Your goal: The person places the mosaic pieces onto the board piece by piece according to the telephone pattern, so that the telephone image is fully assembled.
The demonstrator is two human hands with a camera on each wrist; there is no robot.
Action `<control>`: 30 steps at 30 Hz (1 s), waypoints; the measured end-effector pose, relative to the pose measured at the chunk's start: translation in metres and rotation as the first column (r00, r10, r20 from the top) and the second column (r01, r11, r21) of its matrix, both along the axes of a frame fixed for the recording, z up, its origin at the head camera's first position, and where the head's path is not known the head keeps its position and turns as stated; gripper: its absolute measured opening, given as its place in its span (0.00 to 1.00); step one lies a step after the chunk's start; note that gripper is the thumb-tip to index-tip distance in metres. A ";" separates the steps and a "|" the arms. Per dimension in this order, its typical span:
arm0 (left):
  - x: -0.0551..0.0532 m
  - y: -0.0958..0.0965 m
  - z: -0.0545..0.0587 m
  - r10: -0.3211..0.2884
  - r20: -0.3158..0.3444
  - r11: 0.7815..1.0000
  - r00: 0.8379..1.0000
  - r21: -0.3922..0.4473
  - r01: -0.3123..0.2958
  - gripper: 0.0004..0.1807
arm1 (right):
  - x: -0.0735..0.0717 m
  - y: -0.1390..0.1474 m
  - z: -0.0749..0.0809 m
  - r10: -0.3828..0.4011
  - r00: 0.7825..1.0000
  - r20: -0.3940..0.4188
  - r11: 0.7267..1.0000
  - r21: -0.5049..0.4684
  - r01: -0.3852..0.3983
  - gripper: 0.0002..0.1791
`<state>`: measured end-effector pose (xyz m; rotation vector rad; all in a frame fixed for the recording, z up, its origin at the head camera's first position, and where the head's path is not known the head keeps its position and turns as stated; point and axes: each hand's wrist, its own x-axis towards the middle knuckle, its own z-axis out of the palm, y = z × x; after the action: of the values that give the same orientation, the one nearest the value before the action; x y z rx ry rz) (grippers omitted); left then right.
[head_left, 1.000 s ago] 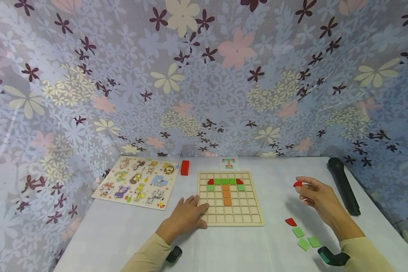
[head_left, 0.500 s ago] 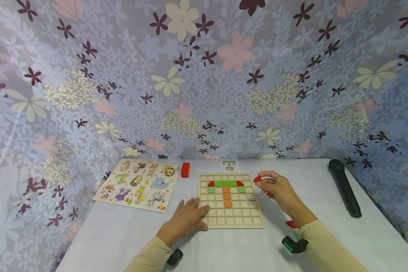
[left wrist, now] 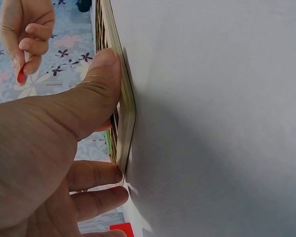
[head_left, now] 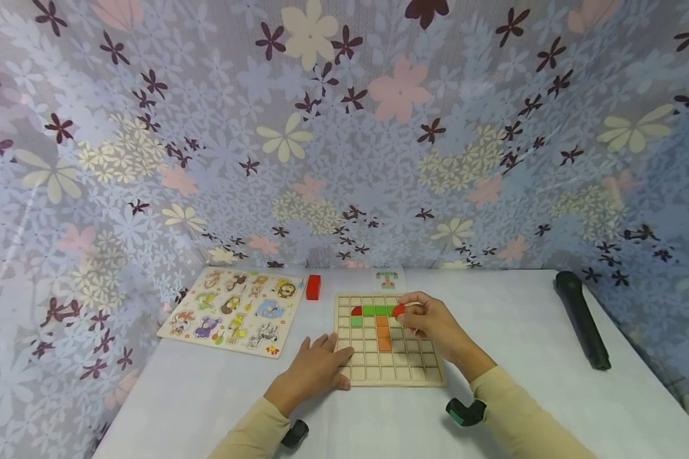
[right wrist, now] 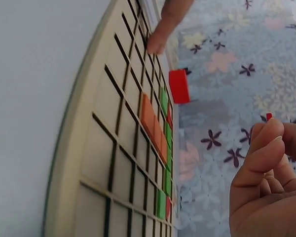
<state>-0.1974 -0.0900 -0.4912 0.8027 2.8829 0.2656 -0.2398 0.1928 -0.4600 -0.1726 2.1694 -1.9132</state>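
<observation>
Since half a second ago, the right hand (head_left: 433, 324) has swung from beside the right edge of the grid board (head_left: 363, 371) to over its upper right part; the left hand (head_left: 314, 366) and the board have stayed put, while the loose pieces at the right no longer show, the right sleeve (head_left: 513, 401) lying over their place.

Right now the right hand pinches a red quarter-round piece (head_left: 399, 310) between thumb and fingertips, other fingers curled in; the right wrist view shows only a tip of red, raised clear of the board, so it is not yet seated. The left hand lies spread at the board's left edge, its thumb and one finger touching the wood, the others just beside it on the table (head_left: 390, 417); it seems to steady the board.

On the grid stand a row of green tiles (head_left: 374, 310), a stem of orange tiles (head_left: 383, 333) and a green tile (head_left: 356, 322) under the left end; the pattern card (head_left: 387, 280) behind shows a lower bar too, so I judge the step to be starting that base; the next move probably calls for bringing the piece down to the stem's foot, turning its curve to match, and pressing it into a cell.
</observation>
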 end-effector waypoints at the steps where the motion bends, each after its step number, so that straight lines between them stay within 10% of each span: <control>1: 0.001 0.000 0.000 0.001 0.001 1.000 1.000 -0.004 -0.001 0.39 | 0.001 -0.003 -0.001 0.007 1.000 0.002 1.000 0.005 -0.007 0.24; 15: -0.001 0.001 -0.001 0.008 0.006 1.000 1.000 -0.023 -0.007 0.39 | 0.000 -0.045 -0.022 0.127 0.991 -0.050 0.967 0.229 -0.113 0.21; 24: -0.003 0.000 -0.003 0.009 -0.008 1.000 1.000 -0.026 -0.009 0.40 | -0.001 -0.062 -0.034 0.215 0.956 -0.200 0.777 0.628 -0.043 0.11; 30: -0.004 0.000 -0.005 0.008 -0.011 0.999 1.000 -0.033 -0.008 0.40 | 0.004 -0.066 -0.029 0.228 0.956 -0.186 0.736 0.676 -0.044 0.11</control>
<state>-0.2011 -0.0901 -0.4960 0.7893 2.8934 0.2141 -0.2358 0.1268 -0.4895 -0.4494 2.7737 -0.9641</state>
